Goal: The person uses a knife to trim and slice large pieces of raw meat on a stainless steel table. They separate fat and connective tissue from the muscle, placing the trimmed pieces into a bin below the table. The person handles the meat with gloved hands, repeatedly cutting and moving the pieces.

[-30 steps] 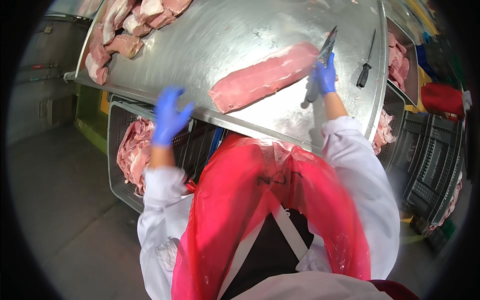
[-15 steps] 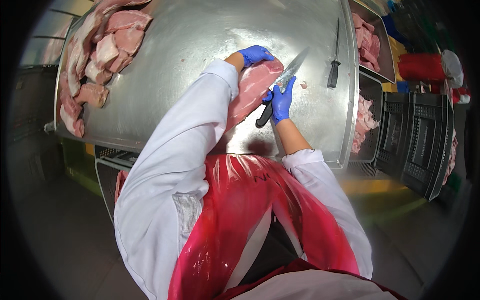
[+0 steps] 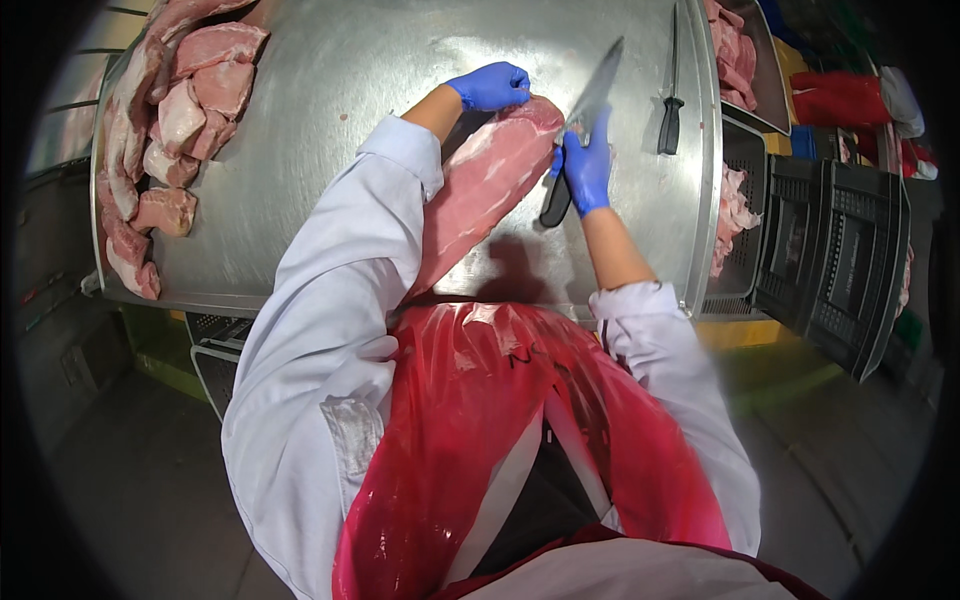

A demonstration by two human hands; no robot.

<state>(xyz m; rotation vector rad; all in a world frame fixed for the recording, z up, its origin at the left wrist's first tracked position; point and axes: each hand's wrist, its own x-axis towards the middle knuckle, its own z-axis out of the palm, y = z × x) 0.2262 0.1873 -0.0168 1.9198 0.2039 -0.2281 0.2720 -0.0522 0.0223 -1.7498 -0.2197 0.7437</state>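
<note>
A long slab of pink raw meat [image 3: 490,175] lies slantwise on the steel table, its near end reaching my left sleeve and apron. My left hand [image 3: 492,87], in a blue glove, is closed at the slab's far tip, fingers curled on its edge; the fingertips are partly hidden. In my right hand [image 3: 588,168], also gloved in blue, is a knife [image 3: 601,82] with a long blade and black handle. The blade points away from me, just right of the meat and apart from it.
Cut meat pieces [image 3: 222,88] and long strips line the left side of the steel table [image 3: 370,50]. A sharpening steel [image 3: 670,125] lies at the right. Beyond that edge stand a meat tray [image 3: 733,60], a crate of trimmings [image 3: 740,215] and black crates [image 3: 835,260].
My right hand has moved the knife up and right, away from the meat. My left hand has shifted slightly left and up, its fingers curling tighter at the slab's tip.
</note>
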